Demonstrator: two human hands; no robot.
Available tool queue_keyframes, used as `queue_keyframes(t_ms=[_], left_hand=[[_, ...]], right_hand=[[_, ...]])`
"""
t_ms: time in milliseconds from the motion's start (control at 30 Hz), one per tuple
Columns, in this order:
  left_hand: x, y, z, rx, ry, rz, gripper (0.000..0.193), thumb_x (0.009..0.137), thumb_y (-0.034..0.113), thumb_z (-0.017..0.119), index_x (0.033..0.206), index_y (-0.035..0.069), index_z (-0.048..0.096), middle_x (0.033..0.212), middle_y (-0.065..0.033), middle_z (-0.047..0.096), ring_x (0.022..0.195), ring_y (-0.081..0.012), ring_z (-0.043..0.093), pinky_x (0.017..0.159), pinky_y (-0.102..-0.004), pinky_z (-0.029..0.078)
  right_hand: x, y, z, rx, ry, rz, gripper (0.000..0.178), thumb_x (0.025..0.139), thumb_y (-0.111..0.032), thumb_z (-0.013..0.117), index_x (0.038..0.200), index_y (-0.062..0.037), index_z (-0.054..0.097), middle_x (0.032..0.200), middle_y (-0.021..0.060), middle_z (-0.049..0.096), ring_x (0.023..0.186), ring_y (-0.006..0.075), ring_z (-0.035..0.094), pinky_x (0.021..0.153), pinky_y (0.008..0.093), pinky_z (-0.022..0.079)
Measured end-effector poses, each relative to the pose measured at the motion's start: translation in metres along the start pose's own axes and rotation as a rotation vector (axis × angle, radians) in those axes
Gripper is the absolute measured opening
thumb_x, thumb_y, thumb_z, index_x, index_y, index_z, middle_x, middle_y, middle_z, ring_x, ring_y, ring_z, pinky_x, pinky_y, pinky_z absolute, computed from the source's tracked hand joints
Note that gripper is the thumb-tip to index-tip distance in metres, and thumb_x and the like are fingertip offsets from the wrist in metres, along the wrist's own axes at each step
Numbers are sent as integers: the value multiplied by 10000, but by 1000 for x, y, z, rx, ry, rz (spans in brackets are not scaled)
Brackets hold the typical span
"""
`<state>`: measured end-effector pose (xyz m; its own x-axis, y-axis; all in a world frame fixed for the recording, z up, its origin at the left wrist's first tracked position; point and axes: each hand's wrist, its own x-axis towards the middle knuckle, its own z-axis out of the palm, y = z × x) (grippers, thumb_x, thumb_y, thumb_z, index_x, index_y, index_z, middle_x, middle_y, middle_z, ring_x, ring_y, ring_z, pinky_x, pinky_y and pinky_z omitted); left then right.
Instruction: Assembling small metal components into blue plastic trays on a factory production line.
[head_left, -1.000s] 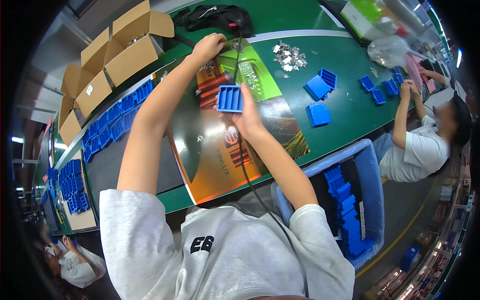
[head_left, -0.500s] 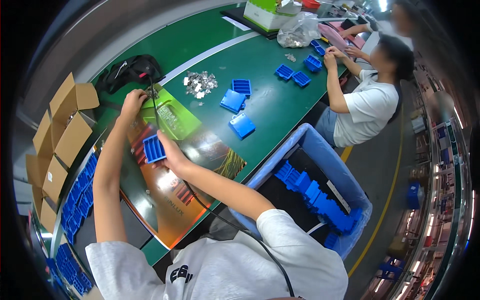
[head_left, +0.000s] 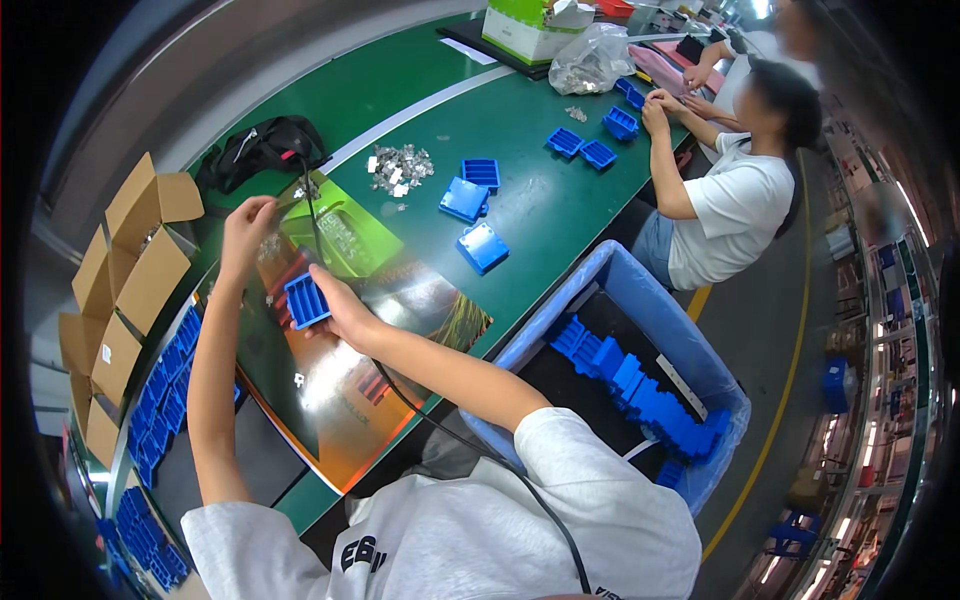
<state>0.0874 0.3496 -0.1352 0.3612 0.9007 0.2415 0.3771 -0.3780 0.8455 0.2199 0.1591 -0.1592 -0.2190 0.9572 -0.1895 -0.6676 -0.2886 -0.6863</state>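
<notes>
My right hand [head_left: 343,312] grips a small blue plastic box [head_left: 307,300] with several open slots, held over a glossy printed sheet [head_left: 425,315] in green and orange. To its upper left, my left hand [head_left: 247,232] hangs above the sheet's left side, fingers pinched together; whatever is between them is too small to make out. A few small metal pieces [head_left: 306,188] lie on the sheet's green end, beyond my left hand. A larger heap of silvery metal pieces [head_left: 402,168] is on the green table, near a slotted blue box [head_left: 480,174] and two blue boxes lying flat side up [head_left: 464,199].
Open cardboard boxes [head_left: 150,285] and rows of blue boxes [head_left: 160,410] stand at left. A black bag [head_left: 262,150] lies behind my left hand. A lined blue bin [head_left: 722,400] at right holds blue boxes. A co-worker [head_left: 735,205] sits at the far right; a black cable [head_left: 440,437] crosses my front.
My left hand has drawn back toward me and slightly left, away from the small metal pieces on the sheet. The right hand keeps the blue box in nearly the same place.
</notes>
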Motion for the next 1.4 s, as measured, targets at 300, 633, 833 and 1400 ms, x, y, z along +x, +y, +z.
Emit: queue_keyframes(t_ms=[300,633,833,1400], left_hand=[[-195,23,-24,-467,249,-255,221,944,195,570,1049,0,581,910,-77,632,738,-89,565,600,-209,463],[-245,10,3,-514,251,-256,147,957,137,545,1019,4,554,835,-36,573,658,-83,518,608,-208,426],[-247,16,3,-622,261,-268,132,959,107,533,1027,-4,553,845,-47,588,687,-93,539,614,-217,455],[-247,13,2,-568,173,-308,108,922,87,586,985,0,588,887,-45,604,742,-84,554,620,-215,451]], right_hand=[[-9,26,14,96,-139,-45,450,936,-427,502,1136,-27,553,1000,106,652,881,188,663,709,323,547],[-22,40,25,185,-115,79,382,957,-381,482,1090,-24,501,982,135,630,881,232,662,791,343,535],[-21,41,27,159,-98,143,378,953,-371,484,1114,-29,492,1005,143,621,891,241,658,828,359,524],[-19,44,22,-46,68,49,359,947,-367,512,1089,-38,531,978,74,618,870,142,632,775,304,525]])
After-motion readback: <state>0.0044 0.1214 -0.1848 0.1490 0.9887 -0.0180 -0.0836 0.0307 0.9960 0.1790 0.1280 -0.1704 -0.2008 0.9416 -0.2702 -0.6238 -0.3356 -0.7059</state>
